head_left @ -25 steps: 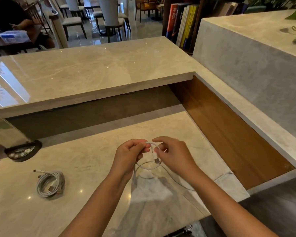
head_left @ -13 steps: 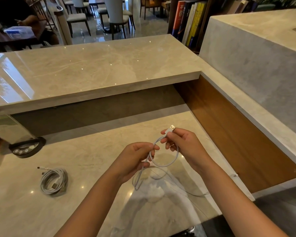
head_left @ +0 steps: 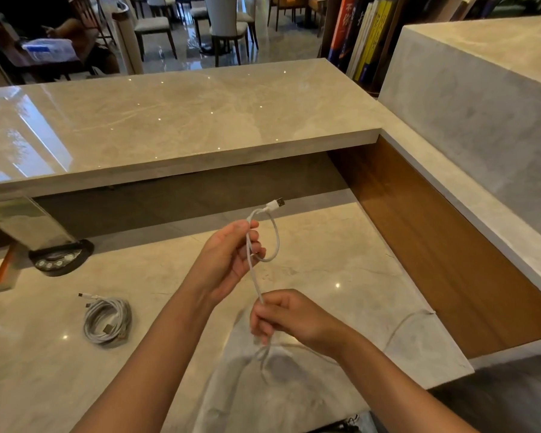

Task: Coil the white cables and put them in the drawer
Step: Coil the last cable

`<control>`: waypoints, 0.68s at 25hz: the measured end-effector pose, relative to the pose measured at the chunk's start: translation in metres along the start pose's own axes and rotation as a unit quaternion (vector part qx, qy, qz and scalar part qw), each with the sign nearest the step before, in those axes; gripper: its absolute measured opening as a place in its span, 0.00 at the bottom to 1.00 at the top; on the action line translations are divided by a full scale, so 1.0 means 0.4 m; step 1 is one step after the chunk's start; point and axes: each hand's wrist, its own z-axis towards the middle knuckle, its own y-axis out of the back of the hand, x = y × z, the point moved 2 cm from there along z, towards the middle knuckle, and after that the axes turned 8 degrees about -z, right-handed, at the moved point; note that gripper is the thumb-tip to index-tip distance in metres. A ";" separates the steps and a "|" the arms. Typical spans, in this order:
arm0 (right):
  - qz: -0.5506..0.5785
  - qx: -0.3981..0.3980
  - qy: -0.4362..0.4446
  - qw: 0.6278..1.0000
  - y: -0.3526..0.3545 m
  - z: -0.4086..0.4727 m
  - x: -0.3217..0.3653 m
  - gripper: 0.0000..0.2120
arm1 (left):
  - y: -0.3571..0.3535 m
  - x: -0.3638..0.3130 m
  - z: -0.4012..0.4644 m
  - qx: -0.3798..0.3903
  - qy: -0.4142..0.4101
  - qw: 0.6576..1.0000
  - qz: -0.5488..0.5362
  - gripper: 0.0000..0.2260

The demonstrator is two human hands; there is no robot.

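A white USB cable is pinched above the marble desk by the left hand, one loop formed, its plug pointed up-right. Lower down, the strand is gripped by the right hand, running roughly vertically between them.

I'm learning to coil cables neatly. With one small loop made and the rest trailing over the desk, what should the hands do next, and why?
Probably bring the right hand up to lay a second loop into the left hand. The left hand pinches only one small loop of the white cable, plug sticking up, while the right grips the slack lower down and most of the length trails across the desk.
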 end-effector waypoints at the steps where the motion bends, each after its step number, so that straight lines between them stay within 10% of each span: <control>1: -0.008 0.010 -0.006 1.000 0.015 -0.002 -0.001 0.13 | 0.007 -0.019 0.000 0.010 -0.005 1.000 0.019 0.09; 10: 0.024 0.215 -0.047 0.975 0.188 0.021 -0.062 0.08 | 0.046 -0.091 -0.046 0.052 -0.004 0.995 0.089 0.11; 17: -0.104 0.099 -0.190 0.971 0.239 0.049 -0.110 0.12 | 0.093 -0.117 -0.082 0.054 0.027 0.988 0.142 0.09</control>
